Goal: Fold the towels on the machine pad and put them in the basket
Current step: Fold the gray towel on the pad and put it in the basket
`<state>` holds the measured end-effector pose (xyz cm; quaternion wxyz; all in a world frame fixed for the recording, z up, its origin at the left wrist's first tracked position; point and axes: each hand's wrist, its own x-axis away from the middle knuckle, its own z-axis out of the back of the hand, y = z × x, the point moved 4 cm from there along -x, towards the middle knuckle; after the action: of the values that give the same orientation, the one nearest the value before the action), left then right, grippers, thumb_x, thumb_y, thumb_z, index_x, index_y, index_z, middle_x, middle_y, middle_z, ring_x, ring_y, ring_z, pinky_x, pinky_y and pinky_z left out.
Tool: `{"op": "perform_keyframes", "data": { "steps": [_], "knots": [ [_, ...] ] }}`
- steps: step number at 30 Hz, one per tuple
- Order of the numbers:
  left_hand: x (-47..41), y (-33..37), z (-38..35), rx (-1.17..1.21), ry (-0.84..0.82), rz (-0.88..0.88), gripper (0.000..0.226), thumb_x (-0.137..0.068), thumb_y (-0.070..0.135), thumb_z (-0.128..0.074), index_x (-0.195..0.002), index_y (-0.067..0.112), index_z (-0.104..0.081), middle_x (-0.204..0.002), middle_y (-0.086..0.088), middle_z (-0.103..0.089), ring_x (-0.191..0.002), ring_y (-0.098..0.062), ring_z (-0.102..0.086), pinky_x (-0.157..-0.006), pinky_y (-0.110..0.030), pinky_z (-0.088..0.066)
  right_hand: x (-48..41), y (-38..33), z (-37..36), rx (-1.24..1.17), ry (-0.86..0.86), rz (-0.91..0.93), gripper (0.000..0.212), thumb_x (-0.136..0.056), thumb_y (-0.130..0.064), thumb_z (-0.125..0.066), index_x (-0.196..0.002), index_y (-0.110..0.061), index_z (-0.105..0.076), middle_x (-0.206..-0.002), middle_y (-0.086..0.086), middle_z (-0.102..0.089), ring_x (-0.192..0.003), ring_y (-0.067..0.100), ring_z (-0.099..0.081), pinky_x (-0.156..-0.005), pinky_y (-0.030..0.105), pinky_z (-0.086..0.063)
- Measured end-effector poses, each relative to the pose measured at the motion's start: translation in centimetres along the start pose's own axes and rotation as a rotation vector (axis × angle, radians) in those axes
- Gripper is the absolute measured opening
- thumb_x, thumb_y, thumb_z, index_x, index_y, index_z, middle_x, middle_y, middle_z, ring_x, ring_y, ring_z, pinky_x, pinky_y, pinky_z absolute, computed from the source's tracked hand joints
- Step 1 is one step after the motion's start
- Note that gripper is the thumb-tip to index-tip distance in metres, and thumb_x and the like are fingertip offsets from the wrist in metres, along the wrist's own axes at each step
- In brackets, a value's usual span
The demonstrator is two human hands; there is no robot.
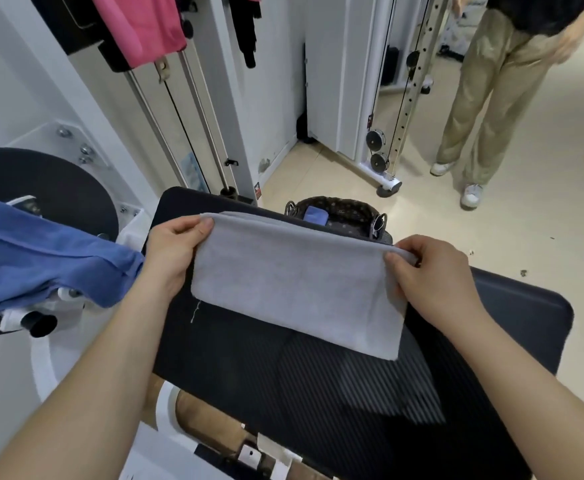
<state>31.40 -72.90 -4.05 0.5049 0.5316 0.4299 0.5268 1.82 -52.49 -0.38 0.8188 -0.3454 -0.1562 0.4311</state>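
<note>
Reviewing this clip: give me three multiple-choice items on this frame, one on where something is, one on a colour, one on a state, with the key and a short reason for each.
1. Where is the basket?
A. On the floor just beyond the far edge of the machine pad
B. On top of the pad
C. Hanging from the rack

2. What colour is the towel draped at the left?
A. Pink
B. Blue
C. Green

3. How is the white towel held?
A. Lying flat, untouched
B. Pinched at its top corners by both hands, partly folded
C. Bunched in one hand

Key: 1 A, the basket's rim shows behind the pad's far edge. 2 B, the draped cloth is plainly blue. 3 B, the left hand and right hand each grip an upper corner, and layered edges show along the top.
</note>
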Motion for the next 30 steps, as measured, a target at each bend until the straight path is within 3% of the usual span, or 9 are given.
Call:
{"op": "perform_keyframes", "data": {
  "steps": [7, 12, 17, 19, 22, 26, 30],
  "knots": [
    [-1.6, -0.5, -1.2, -0.167, 0.132, -0.060, 0.018, -0.083, 0.023, -0.074, -0.100, 0.019, -0.074, -0.088, 0.006, -0.072, -0.076, -0.001, -0.063, -0.070, -0.019, -0.047, -0.7, 0.6, -0.9, 0.059, 0.066, 0.023, 0.015, -0.090, -0.025, -0.056, -0.092, -0.017, -0.068, -0.082, 0.000, -0.069, -0.081, 0.022, -0.060, -0.070, 0.033, -0.044],
    [-1.3, 0.0, -1.8, -0.222, 0.141, -0.100, 0.018, -0.085, 0.024, -0.073, -0.102, 0.021, -0.073, -0.091, 0.010, -0.071, -0.082, 0.001, -0.063, -0.072, -0.016, -0.046, -0.8, 0.6, -0.9, 0.094, 0.077, 0.032, 0.014, -0.090, -0.024, -0.056, -0.090, -0.016, -0.067, -0.080, 0.002, -0.069, -0.080, 0.025, -0.060, -0.069, 0.033, -0.044],
    [-1.7, 0.3, -1.8, -0.247, 0.088, -0.096, 0.014, -0.084, 0.023, -0.073, -0.098, 0.022, -0.073, -0.084, 0.009, -0.069, -0.071, 0.005, -0.062, -0.067, -0.013, -0.045, -0.7, -0.2, -1.2, 0.242, 0.095, 0.107, 0.015, -0.090, -0.024, -0.052, -0.087, -0.013, -0.063, -0.076, 0.006, -0.064, -0.073, 0.030, -0.057, -0.062, 0.035, -0.041],
    [-2.1, 0.5, -1.6, -0.270, 0.053, -0.113, 0.014, -0.084, 0.023, -0.074, -0.098, 0.024, -0.073, -0.079, 0.007, -0.068, -0.070, 0.002, -0.061, -0.068, -0.016, -0.045, -0.4, -0.5, -1.3, 0.327, 0.122, 0.144, 0.016, -0.092, -0.025, -0.051, -0.090, -0.011, -0.061, -0.083, 0.007, -0.058, -0.070, 0.031, -0.052, -0.057, 0.034, -0.034],
    [-2.3, 0.6, -1.9, -0.385, -0.003, -0.172, 0.019, -0.086, 0.025, -0.072, -0.105, 0.027, -0.072, -0.071, 0.008, -0.061, -0.066, -0.001, -0.055, -0.067, -0.018, -0.043, -0.4, -0.5, -0.9, 0.373, 0.145, 0.113, 0.023, -0.092, -0.026, -0.054, -0.107, -0.012, -0.062, -0.100, 0.010, -0.053, -0.075, 0.034, -0.056, -0.058, 0.032, -0.037],
    [-2.5, 0.9, -2.0, -0.562, -0.028, -0.246, 0.021, -0.087, 0.028, -0.069, -0.107, 0.031, -0.072, -0.071, 0.008, -0.055, -0.066, -0.007, -0.048, -0.066, -0.021, -0.040, -1.8, 0.3, -0.2, 0.460, -0.061, 0.123, 0.025, -0.093, -0.034, -0.052, -0.099, -0.016, -0.068, -0.103, 0.008, -0.054, -0.094, 0.032, -0.054, -0.068, 0.033, -0.038],
    [-2.3, 2.1, -2.4, -0.795, -0.011, -0.398, 0.016, -0.088, 0.026, -0.068, -0.103, 0.027, -0.073, -0.097, 0.005, -0.060, -0.083, -0.009, -0.054, -0.072, -0.017, -0.038, -3.2, 0.2, 1.0, 0.381, -0.300, 0.136, 0.019, -0.091, -0.027, -0.058, -0.103, -0.020, -0.072, -0.095, -0.001, -0.058, -0.094, 0.023, -0.056, -0.081, 0.037, -0.046]
  ]
}}
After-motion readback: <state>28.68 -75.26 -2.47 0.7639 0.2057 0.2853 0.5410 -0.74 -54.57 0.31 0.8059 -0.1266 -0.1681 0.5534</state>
